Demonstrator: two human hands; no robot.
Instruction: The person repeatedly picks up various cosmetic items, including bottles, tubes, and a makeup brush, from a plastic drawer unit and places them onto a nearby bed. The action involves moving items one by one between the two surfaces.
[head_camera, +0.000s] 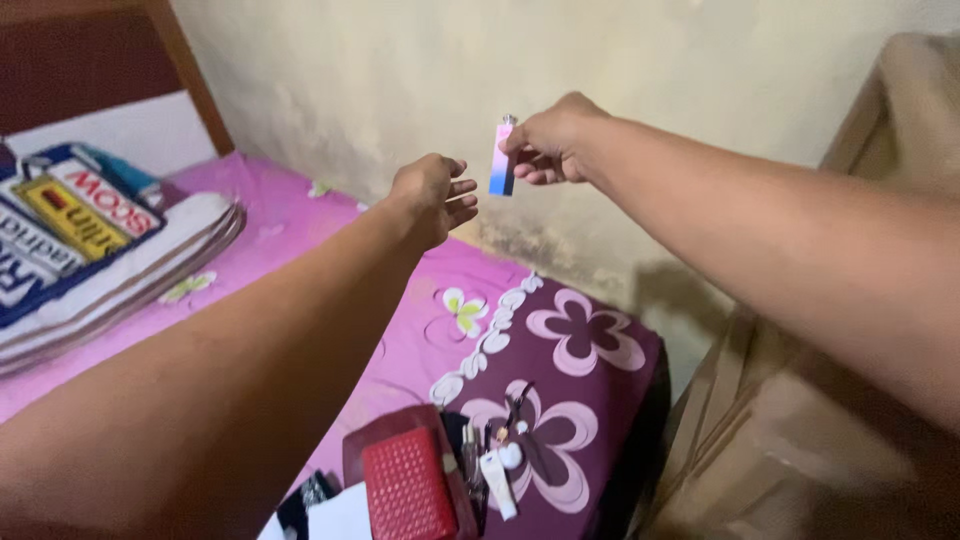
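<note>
The small flat pink-to-blue lighter (503, 158) with a metal top hangs upright, pinched in my right hand (550, 140) above the bed's (600, 350) far edge. My left hand (432, 195), loosely spread, empty, hovers just beside it.

Open air lies between the two raised arms and above the bed (330, 250), so a hand can pass there freely. The stained wall (620, 110) closes the far side just behind them. At the left, a stack of printed bags (90, 250) fills the bed; below, a red wallet (410, 485) and keys (495, 450) crowd its near corner.
</note>
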